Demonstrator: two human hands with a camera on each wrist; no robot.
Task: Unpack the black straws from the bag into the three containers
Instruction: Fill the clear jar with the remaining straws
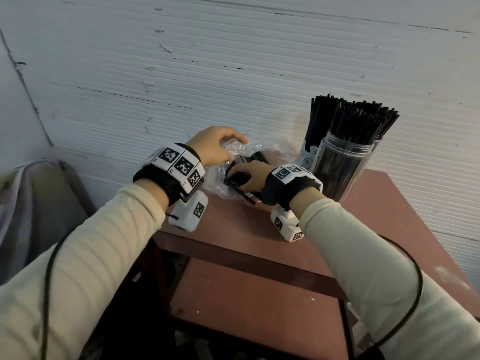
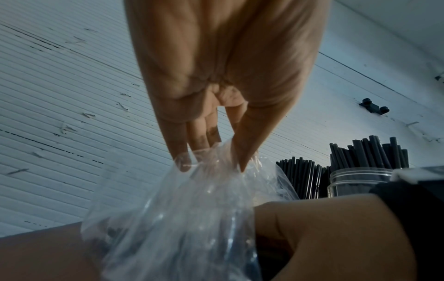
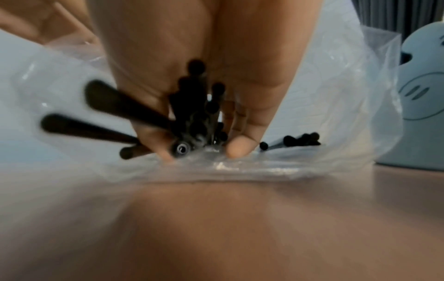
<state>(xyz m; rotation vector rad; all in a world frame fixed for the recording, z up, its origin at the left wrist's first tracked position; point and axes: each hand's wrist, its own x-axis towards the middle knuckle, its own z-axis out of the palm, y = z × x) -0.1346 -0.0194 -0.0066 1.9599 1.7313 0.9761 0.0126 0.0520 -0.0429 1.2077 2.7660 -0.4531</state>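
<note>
Nearest our eyes are our two pale sleeves (image 1: 363, 255), and past them our right hand (image 1: 249, 175) sits inside the mouth of the clear bag (image 1: 259, 149), fingers (image 3: 242, 146) curled round a loose bundle of black straws (image 3: 192, 121). Our left hand (image 1: 215, 146) pinches the crumpled upper edge of the bag, holding it up off the surface (image 1: 233, 229). The bundle is untidy: in the right wrist view several straws splay sideways out of the grip, and one (image 1: 241, 194) pokes out toward us past the wrist. We judge that these strays could slip free or catch on the plastic as the bundle comes out, and scatter over the surface or off its near edge. A few more straws (image 3: 295, 141) lie loose deeper in the bag, easy to miss. If our left hand lets the thin film sag, it may drag along with the bundle. To the right stand the containers, close together: a clear jar (image 1: 340, 170) and a pale cup with a printed face (image 1: 307, 157), both already crowded with upright straws (image 1: 355, 120); a third is hidden behind the jar. Pushing more into such full mouths could bend straws or tip a container.
</note>
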